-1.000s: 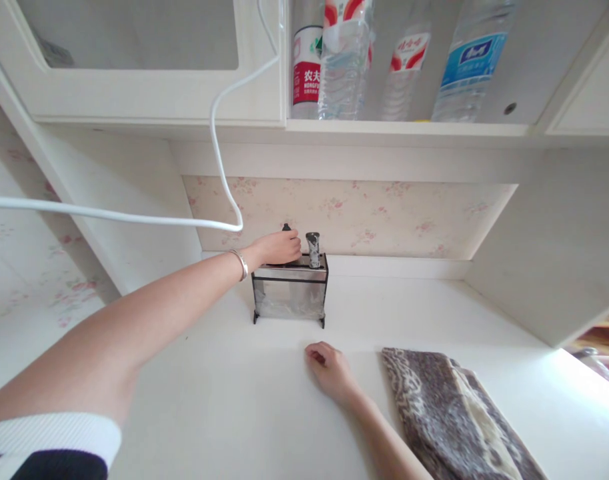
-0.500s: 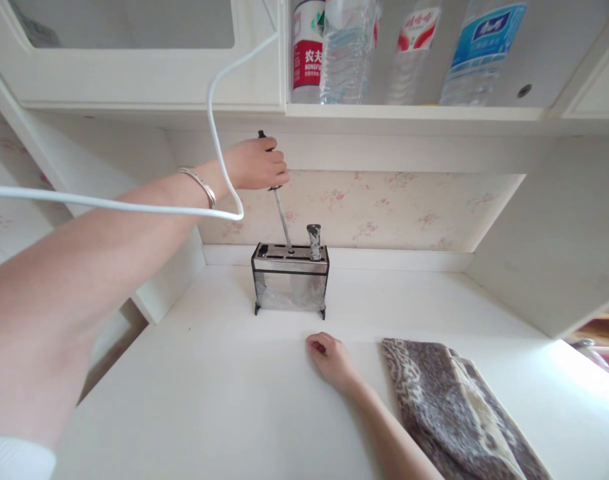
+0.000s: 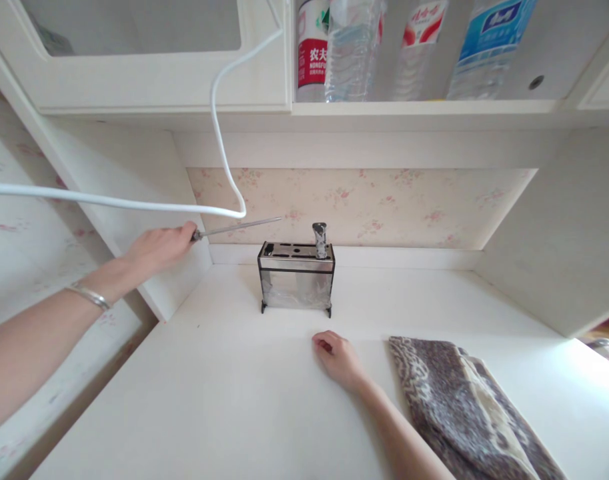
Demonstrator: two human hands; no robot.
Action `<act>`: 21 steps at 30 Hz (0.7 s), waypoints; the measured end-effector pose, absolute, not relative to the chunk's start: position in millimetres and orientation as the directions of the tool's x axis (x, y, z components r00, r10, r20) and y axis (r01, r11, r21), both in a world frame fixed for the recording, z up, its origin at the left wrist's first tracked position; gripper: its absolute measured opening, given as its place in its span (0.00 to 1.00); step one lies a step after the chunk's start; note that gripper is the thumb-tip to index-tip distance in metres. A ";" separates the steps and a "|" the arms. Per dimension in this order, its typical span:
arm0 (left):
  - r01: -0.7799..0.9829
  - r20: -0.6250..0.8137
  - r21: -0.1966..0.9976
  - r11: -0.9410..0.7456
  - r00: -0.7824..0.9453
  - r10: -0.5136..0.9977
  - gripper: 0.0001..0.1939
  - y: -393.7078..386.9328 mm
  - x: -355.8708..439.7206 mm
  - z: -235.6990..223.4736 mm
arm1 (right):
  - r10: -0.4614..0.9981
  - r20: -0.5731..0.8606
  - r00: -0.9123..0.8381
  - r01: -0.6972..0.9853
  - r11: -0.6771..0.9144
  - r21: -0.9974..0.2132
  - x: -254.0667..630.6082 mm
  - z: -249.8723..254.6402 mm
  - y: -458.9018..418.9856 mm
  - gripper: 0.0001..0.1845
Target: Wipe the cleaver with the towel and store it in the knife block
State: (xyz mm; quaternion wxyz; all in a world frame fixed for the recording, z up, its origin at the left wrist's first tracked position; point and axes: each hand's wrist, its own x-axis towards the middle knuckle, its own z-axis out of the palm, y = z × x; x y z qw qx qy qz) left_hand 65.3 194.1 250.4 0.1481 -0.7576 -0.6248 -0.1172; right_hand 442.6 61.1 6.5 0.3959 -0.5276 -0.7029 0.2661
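Slender grey metal rod (image 3: 244, 225), clasped in left hand (image 3: 165, 248), ten o'clock from clear-sided, black-framed block (image 3: 298, 265); right hand (image 3: 337, 360), loosely fisted, on white desk (image 3: 209, 393), edge at eight o'clock.

The person's left hand (image 3: 167, 244) grips a thin metal rod (image 3: 239, 227) by its dark end, well clear of the knife block (image 3: 297, 265), where one patterned handle (image 3: 320, 241) stands upright. The right hand (image 3: 338, 359) rests loosely curled on the white table (image 3: 224, 400), near a folded cloth (image 3: 459, 400). Above, plastic bottles (image 3: 351, 57) stand on a shelf (image 3: 424, 108) beside a dangling white cable (image 3: 109, 200).
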 end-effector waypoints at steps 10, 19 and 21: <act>0.897 -0.130 0.422 0.135 -0.087 0.988 0.24 67.4 14.7 83.6 | 0.975 0.212 -0.063 0.536 0.212 -0.817 436.7 0.0 64.3 0.12; 0.809 -0.301 0.488 0.328 -0.197 0.933 0.24 7.3 -8.8 25.8 | 0.991 -0.045 -0.124 0.261 -0.011 -0.965 419.3 92.7 64.9 0.19; 0.816 -0.304 0.459 0.352 -0.228 0.925 0.23 5.0 -12.2 20.2 | 0.999 0.032 0.012 0.330 0.026 -0.944 424.1 130.0 77.6 0.24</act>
